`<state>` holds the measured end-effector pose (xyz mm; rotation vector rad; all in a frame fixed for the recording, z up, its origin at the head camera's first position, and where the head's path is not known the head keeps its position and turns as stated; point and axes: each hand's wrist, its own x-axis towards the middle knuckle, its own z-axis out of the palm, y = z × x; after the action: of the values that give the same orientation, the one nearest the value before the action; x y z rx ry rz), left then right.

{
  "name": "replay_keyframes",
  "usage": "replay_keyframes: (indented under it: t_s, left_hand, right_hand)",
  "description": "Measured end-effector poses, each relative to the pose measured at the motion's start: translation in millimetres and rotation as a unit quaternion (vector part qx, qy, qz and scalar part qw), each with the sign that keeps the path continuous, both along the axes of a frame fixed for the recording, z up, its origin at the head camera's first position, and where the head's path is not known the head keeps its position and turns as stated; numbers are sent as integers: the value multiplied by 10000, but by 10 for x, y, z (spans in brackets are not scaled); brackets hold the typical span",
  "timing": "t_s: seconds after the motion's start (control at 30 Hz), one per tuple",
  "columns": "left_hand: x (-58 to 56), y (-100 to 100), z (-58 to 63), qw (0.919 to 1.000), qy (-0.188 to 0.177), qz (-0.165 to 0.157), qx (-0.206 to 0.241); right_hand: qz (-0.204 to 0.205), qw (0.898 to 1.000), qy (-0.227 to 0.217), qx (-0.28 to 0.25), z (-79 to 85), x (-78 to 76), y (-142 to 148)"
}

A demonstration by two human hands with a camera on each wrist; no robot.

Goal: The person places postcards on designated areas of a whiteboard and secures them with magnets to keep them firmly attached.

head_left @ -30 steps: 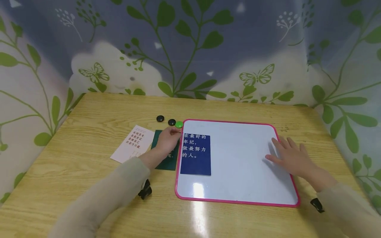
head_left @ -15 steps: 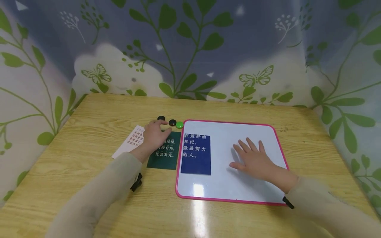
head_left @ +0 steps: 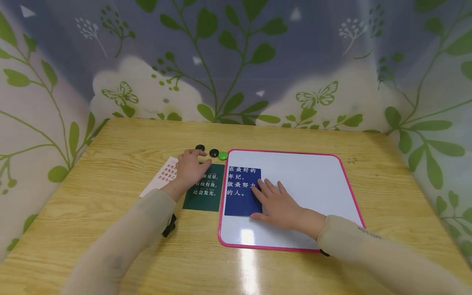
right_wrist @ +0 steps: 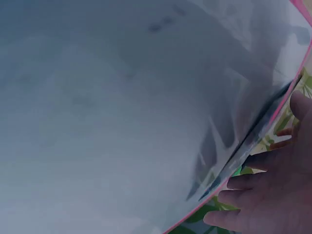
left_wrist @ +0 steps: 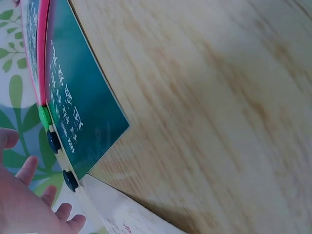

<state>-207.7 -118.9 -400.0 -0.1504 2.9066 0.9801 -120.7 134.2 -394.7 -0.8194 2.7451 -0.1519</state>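
My right hand is spread flat at the right edge of a dark blue card with white lettering. That card lies on the left part of a pink-rimmed whiteboard. In the right wrist view, the right hand has its fingers spread over the board; contact is unclear. My left hand, fingers loosely bent and holding nothing, hovers where a dark green card and a pale pink card meet. It partly hides both. The left wrist view shows the left hand near the round magnet-like pieces.
Behind the cards sit two round black pieces, the left one and the right one. A round green piece lies against the board's upper left corner. A leaf-patterned curtain hangs behind the wooden table.
My right hand has moved left from the board's right edge to the blue card. My left hand shifted left from the board's left rim, uncovering more of the green card, then stayed still.
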Motion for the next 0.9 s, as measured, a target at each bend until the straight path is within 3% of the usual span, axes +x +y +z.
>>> replay_keyframes:
  t_s: [0.3, 0.6, 0.9]
  left_hand:
    - [-21, 2, -14, 9999, 52, -107, -15]
    - [-47, -1, -1, 9997, 117, -186, -100]
    - [-151, 36, -30, 9980, 284, -361, -429]
  right_hand:
    - [321, 9993, -132, 162, -55, -3, -82]
    - [363, 9990, -113, 216, 0, 9, -81]
    - [357, 9989, -20, 289, 25, 24, -98]
